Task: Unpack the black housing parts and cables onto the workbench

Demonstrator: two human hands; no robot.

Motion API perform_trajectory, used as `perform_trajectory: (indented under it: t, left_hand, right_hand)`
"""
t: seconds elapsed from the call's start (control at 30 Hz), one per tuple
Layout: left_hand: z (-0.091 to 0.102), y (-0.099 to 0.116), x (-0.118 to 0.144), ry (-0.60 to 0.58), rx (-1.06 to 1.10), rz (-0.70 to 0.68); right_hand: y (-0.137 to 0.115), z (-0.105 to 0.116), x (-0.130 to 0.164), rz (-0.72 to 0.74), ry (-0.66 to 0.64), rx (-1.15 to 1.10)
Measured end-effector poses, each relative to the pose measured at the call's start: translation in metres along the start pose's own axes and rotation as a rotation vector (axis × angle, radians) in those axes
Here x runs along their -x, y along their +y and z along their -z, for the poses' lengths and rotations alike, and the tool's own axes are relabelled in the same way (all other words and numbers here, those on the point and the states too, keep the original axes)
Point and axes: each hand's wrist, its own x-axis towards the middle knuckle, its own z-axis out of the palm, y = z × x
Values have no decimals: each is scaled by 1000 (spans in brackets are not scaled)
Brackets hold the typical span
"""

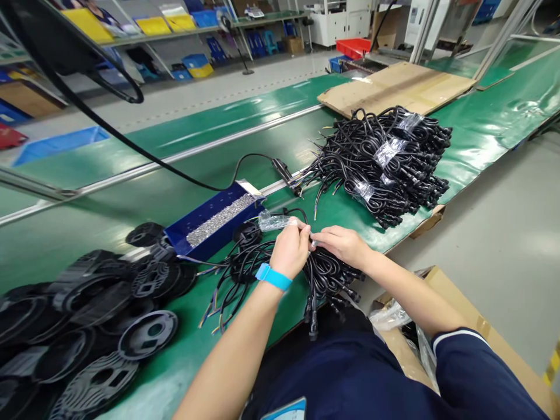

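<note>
A bundle of black cables (326,274) lies on the green tabletop in front of me, its connectors toward my body and coloured bare wire ends toward the left. Over it, my left hand (289,249), with a blue wrist strap (273,277), is closed in a pinch. My right hand (343,244) meets it from the right, fingertips also pinched. Between the fingertips shows a bit of clear plastic wrap, and more clear plastic wrap (273,221) sticks out beyond my left hand. The fingers partly hide the wrapped section.
A blue bin (205,248) of small metal parts stands left of the cables, beside black round housings (153,335). A large pile of wrapped cable bundles (385,157) lies at right, near flat cardboard (394,87). A black cord (144,154) hangs across to a black tool (284,172).
</note>
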Motion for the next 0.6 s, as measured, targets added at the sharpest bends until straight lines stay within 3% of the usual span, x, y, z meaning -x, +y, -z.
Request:
perform_trajectory:
  t: [0.13, 0.3, 0.37, 0.47, 0.6]
  left_hand:
    - [4, -2, 4, -31, 60, 15]
    - [7, -5, 20, -26, 107, -58]
    - [4, -6, 25, 40, 46, -125]
    - [1, -7, 29, 117, -22, -218]
    - [4, -7, 28, 47, -101, -303]
  right_hand:
    - [0, -10, 4, 6, 47, 97]
    - [-11, -9, 0, -186, 82, -173]
    - [-10, -2, -4, -321, 5, -343]
    - [-3, 10, -15, -449, -218, -632]
    - [7, 16, -32, -525, -449, -880]
